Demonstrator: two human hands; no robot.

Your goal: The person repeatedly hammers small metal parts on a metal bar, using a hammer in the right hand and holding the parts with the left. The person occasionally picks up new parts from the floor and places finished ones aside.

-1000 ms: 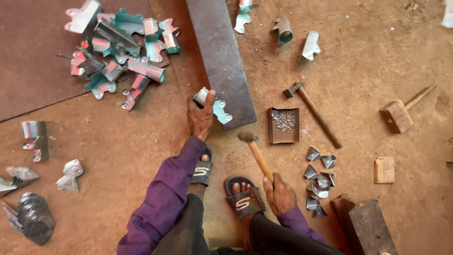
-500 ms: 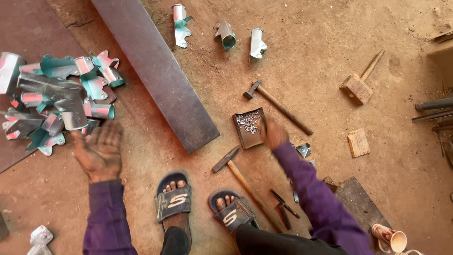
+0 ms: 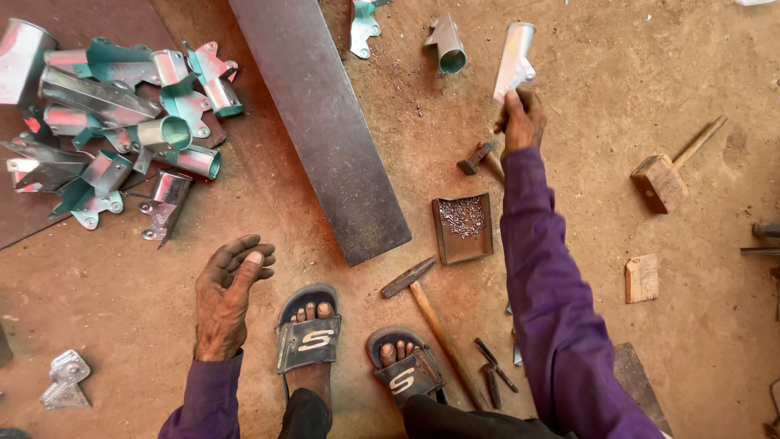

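Note:
My right hand (image 3: 522,120) reaches far forward and grips a pale sheet-metal tube piece (image 3: 515,58) by its lower flange. A similar tube piece (image 3: 448,45) lies just left of it on the dirt floor. My left hand (image 3: 227,291) hovers low over the floor beside my left sandal (image 3: 309,335), fingers loosely curled and holding nothing. A pile of silver and teal metal brackets (image 3: 122,122) lies up and left of that hand. A long flat steel bar (image 3: 321,122) runs diagonally between the pile and my right arm.
A small tray of rivets (image 3: 463,228) sits by my right forearm, a hammer (image 3: 426,305) below it and another hammer head (image 3: 478,158) above. A wooden mallet (image 3: 670,175) and a wood block (image 3: 642,278) lie at right. Pliers (image 3: 491,374) rest near my right sandal.
My right hand has moved from the rivet tray up to the pale tube piece and taken hold of it. My left hand has dropped away from the bracket pile toward my foot.

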